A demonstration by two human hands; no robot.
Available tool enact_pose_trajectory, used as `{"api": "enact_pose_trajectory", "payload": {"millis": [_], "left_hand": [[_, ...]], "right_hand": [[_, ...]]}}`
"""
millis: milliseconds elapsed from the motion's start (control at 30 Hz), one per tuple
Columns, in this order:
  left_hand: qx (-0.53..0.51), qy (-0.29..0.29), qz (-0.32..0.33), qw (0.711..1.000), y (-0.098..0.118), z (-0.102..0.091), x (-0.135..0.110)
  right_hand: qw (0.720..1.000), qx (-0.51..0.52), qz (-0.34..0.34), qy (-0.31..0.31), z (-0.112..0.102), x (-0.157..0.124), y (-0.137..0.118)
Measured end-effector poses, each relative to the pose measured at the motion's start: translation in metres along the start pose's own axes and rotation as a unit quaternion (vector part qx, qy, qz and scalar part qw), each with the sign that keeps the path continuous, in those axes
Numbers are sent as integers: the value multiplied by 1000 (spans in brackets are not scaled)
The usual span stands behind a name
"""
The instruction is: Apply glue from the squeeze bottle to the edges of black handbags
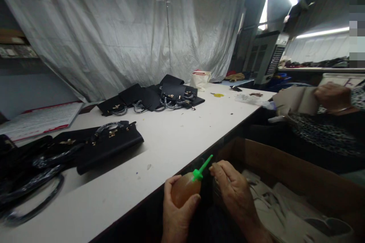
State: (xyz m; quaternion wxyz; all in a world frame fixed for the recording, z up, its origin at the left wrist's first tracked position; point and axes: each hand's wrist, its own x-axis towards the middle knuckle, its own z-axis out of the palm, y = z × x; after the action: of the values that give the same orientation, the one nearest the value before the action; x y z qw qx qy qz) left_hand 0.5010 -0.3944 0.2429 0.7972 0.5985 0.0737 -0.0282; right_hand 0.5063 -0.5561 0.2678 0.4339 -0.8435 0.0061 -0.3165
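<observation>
My left hand [178, 212] is wrapped round a squeeze bottle [186, 189] of amber liquid, just off the table's front edge. The bottle leans to the right, and its green nozzle [203, 170] points up toward my other hand. Close by that tip, my right hand [232, 190] has thumb and fingers pinched together; whatever is between them is too small to make out. Below and right of it stands a cardboard box [285, 159] holding beige pieces [296, 212], some with loops.
Black handbags [114, 146] lie at the table's left, with more black bags [171, 93] at the back. Yellow-handled scissors [218, 95] and a clear plastic bag [248, 99] rest on the white table [159, 159]. At right, another person's hand [333, 97] holds a beige piece [299, 100].
</observation>
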Motion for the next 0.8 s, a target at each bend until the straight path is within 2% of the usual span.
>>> {"api": "enact_pose_trajectory", "payload": {"millis": [133, 300, 467, 600, 667, 733, 800], "left_hand": [[3, 9, -1, 1000, -3, 0, -1], [57, 41, 46, 996, -5, -4, -4], [94, 49, 122, 987, -18, -11, -1], [87, 27, 205, 975, -22, -11, 0], [87, 39, 185, 978, -20, -8, 0], [68, 54, 104, 991, -15, -6, 1], [-4, 31, 8, 999, -8, -7, 5]], "right_hand": [[995, 85, 24, 43, 4, -3, -2], [995, 57, -1, 76, 2, 0, -14], [995, 32, 4, 95, -1, 2, -17], [994, 32, 11, 101, 1, 1, -12], [993, 31, 3, 112, 5, -2, -14], [993, 28, -19, 115, 9, -7, -22], [993, 34, -49, 99, 12, -13, -29]]}}
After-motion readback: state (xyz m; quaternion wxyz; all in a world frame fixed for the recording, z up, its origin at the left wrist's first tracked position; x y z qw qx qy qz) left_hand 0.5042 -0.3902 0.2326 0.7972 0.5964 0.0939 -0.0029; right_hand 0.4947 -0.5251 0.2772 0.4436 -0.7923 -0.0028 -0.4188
